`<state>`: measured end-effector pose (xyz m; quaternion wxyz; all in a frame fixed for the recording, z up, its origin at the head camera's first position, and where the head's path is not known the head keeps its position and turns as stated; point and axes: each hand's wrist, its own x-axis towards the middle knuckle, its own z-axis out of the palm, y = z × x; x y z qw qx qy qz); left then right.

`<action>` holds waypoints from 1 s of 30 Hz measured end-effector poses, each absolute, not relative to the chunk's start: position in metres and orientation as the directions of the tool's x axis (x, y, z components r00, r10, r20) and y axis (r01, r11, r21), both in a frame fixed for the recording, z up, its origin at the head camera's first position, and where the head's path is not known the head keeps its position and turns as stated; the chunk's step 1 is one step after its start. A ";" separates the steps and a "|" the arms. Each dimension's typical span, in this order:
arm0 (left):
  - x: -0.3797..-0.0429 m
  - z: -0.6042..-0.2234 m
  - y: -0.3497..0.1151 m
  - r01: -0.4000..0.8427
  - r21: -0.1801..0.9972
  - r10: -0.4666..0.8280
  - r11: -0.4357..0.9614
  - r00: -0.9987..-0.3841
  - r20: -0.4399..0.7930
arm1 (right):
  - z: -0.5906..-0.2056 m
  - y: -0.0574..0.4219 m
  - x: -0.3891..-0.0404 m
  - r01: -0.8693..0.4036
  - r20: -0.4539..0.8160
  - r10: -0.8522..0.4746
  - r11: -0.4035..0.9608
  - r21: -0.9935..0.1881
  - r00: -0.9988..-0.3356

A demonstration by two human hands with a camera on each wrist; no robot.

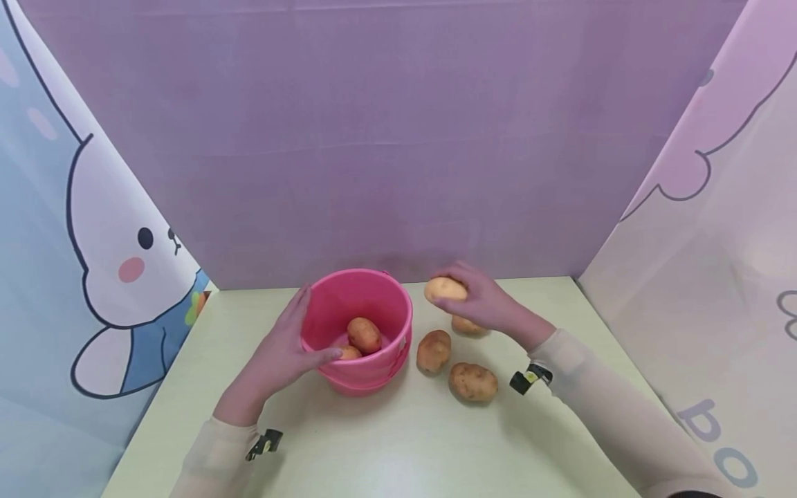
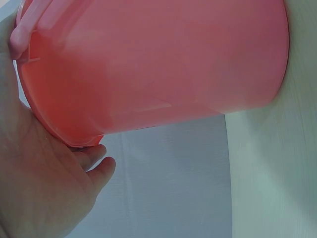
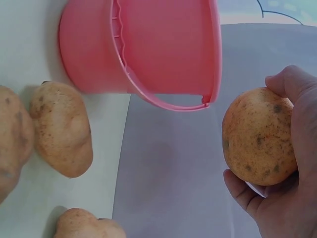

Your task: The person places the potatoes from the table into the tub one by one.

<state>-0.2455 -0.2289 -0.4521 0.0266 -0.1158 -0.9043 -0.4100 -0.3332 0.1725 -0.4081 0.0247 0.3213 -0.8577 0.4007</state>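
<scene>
A pink bucket (image 1: 356,379) stands upright on the table with two potatoes visible inside, one reddish-brown potato (image 1: 364,335) and part of another potato (image 1: 349,353). My left hand (image 1: 281,354) grips the bucket's left rim, thumb along the front edge and fingers round the far left side. To the right of the bucket and above the table, my right hand (image 1: 476,299) holds a pale potato (image 1: 445,288) between thumb and fingers. Dark specks dot that potato's skin in the right wrist view. The bucket's handle (image 3: 153,100) hangs down on its outer side.
Three potatoes lie on the table right of the bucket: a lumpy potato (image 1: 434,351) closest to it, a speckled potato (image 1: 473,382) in front, and a potato (image 1: 468,326) partly hidden under my right hand. A purple backdrop (image 1: 398,152) rises behind the table (image 1: 398,449), with printed panels either side.
</scene>
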 end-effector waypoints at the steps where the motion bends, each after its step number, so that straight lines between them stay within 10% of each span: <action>1: -0.246 -0.452 -0.229 0.231 0.736 0.188 0.636 -0.972 0.143 | -0.407 0.171 -0.334 -0.574 0.301 -0.533 0.474 -0.667 -0.790; 30: -0.245 -0.451 -0.228 0.232 0.750 0.186 0.620 -0.972 0.147 | -0.385 0.129 -0.341 -0.624 0.306 -0.597 0.444 -0.643 -0.741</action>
